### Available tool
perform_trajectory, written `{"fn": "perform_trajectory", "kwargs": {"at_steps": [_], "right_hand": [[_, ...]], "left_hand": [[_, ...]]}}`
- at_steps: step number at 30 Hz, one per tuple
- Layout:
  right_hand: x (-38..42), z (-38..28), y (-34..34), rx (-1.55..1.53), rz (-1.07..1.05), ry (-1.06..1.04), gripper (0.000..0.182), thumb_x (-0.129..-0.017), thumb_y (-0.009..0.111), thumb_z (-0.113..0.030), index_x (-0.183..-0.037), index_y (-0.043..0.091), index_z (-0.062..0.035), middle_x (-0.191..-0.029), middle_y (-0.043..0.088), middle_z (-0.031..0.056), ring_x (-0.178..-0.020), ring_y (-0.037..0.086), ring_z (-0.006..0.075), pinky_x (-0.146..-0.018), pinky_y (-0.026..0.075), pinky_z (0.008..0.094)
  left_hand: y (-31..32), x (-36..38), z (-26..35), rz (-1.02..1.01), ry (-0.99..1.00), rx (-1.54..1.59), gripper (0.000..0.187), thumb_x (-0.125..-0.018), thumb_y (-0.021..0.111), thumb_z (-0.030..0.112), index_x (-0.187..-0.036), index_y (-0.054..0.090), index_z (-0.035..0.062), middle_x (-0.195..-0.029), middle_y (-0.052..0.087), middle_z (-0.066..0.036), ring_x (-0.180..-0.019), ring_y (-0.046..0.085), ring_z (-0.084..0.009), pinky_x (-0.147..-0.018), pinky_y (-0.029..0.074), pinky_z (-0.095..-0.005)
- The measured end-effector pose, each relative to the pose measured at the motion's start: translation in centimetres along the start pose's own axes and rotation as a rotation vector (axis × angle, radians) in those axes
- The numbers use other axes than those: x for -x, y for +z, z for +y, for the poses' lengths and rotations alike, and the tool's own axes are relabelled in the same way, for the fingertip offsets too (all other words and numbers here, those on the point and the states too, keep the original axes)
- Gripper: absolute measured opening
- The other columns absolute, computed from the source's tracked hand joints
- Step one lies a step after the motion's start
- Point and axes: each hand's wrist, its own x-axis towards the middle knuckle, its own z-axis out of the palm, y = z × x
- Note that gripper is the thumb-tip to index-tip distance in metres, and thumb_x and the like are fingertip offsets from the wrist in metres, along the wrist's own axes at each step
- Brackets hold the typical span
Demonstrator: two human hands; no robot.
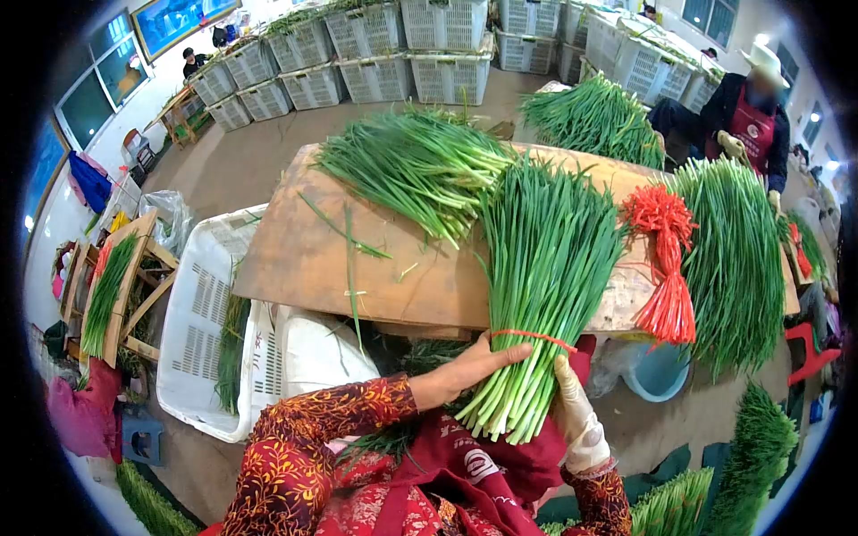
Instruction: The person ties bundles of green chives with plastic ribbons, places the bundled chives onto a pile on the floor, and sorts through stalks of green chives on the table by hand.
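Note:
A large bunch of garlic chives [550, 250] leans from the wooden board toward my body, its pale cut ends lowest. A red tie [534, 336] crosses its stems. My bare left hand [469, 366] is closed around the left side of the stems, thumb on top near the tie. On the right side, my gloved right hand [579, 413] presses against the stems just below the tie, fingers partly hidden. Behind the bunch, a loose heap of chives [416, 165] lies on the board [384, 277]. A hank of red ties [668, 277] hangs over the board's front edge.
More chives [733, 259] drape over the board's right end. A white plastic crate [192, 322] stands at left, a blue bucket [657, 371] under the board. Stacked crates [375, 80] line the back. A co-worker in a hat [755, 116] sits at far right.

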Motion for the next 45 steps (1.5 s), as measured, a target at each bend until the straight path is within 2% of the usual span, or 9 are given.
{"fn": "perform_trajectory", "kwargs": {"at_steps": [14,21,23,26,31,34,37,43,45], "right_hand": [[3.6,-4.7,1.5,0.181,0.131,-0.349,0.071,-0.074,0.069,-0.033,-0.127,0.034,-0.0019,-0.117,0.048,0.0087,-0.104,0.049,0.0184,-0.091,0.039,0.0311],[1.4,-12.6,-0.4,0.683,0.214,-0.692,0.073,-0.068,0.072,-0.021,-0.126,0.034,-0.0006,-0.115,0.050,0.0094,-0.102,0.049,0.0177,-0.088,0.039,0.0300],[1.0,-15.9,1.7,0.731,0.153,-0.706,0.074,-0.064,0.077,-0.021,-0.124,0.038,-0.0009,-0.113,0.053,0.0084,-0.100,0.051,0.0180,-0.088,0.040,0.0302],[-1.2,-17.9,2.8,0.465,0.050,-0.739,0.081,-0.053,0.082,-0.029,-0.118,0.044,-0.0010,-0.108,0.057,0.0075,-0.099,0.053,0.0196,-0.086,0.042,0.0309],[-5.3,-16.6,-1.0,0.503,0.033,-0.734,0.078,-0.052,0.083,-0.008,-0.117,0.042,-0.0050,-0.108,0.056,0.0058,-0.097,0.055,0.0186,-0.084,0.044,0.0310],[-7.7,-13.6,-4.2,0.619,0.081,-0.758,0.070,-0.053,0.080,-0.003,-0.115,0.046,-0.0048,-0.107,0.057,0.0048,-0.093,0.055,0.0191,-0.084,0.044,0.0313],[-7.0,-13.1,-4.2,0.635,0.098,-0.618,0.045,-0.059,0.076,-0.005,-0.100,0.060,-0.0028,-0.095,0.062,0.0053,-0.083,0.057,0.0163,-0.079,0.044,0.0296],[-6.2,-14.9,-1.1,0.580,0.049,-0.730,0.059,-0.062,0.075,-0.006,-0.115,0.050,-0.0030,-0.106,0.058,0.0049,-0.096,0.053,0.0166,-0.087,0.042,0.0294],[-5.8,-15.6,-0.1,0.544,0.019,-0.808,0.062,-0.062,0.074,-0.006,-0.118,0.047,-0.0032,-0.109,0.056,0.0051,-0.098,0.052,0.0169,-0.088,0.041,0.0297]], "left_hand": [[5.2,-0.5,2.4,0.041,0.133,-0.045,0.082,-0.072,0.071,0.036,-0.128,0.025,-0.0016,-0.123,0.040,-0.012,-0.113,0.039,-0.0180,-0.098,0.030,-0.0290],[5.4,-6.4,8.4,-0.132,0.692,-0.373,0.101,-0.061,0.079,0.029,-0.134,0.016,-0.0010,-0.129,0.036,-0.015,-0.121,0.032,-0.0228,-0.103,0.024,-0.0331],[4.8,-8.1,10.7,-0.124,0.658,-0.549,0.107,-0.057,0.081,0.030,-0.134,0.014,-0.0012,-0.130,0.034,-0.017,-0.123,0.030,-0.0237,-0.104,0.022,-0.0330],[4.5,-10.2,13.6,-0.179,0.772,-0.658,0.112,-0.054,0.083,0.032,-0.135,0.013,-0.0016,-0.132,0.032,-0.018,-0.124,0.029,-0.0241,-0.104,0.022,-0.0328],[0.6,-14.4,11.5,-0.234,0.648,-0.714,0.116,-0.051,0.084,0.036,-0.135,0.014,0.0007,-0.133,0.033,-0.017,-0.125,0.028,-0.0233,-0.104,0.022,-0.0318],[-1.5,-14.4,9.1,0.056,0.756,-0.993,0.084,-0.057,0.079,0.039,-0.124,0.043,0.0032,-0.123,0.047,-0.015,-0.120,0.038,-0.0248,-0.101,0.027,-0.0325],[2.6,-8.6,13.8,-0.036,0.084,-1.309,0.090,-0.070,0.070,0.040,-0.136,0.019,0.0045,-0.135,0.033,-0.014,-0.127,0.028,-0.0243,-0.103,0.023,-0.0301],[0.5,-11.1,12.6,-0.088,0.525,-1.082,0.084,-0.068,0.074,0.032,-0.133,0.028,0.0034,-0.130,0.039,-0.013,-0.122,0.035,-0.0219,-0.102,0.026,-0.0312],[1.0,-12.7,13.4,-0.060,0.779,-0.757,0.069,-0.063,0.077,0.024,-0.120,0.046,0.0013,-0.115,0.054,-0.011,-0.108,0.048,-0.0194,-0.094,0.036,-0.0325]]}}
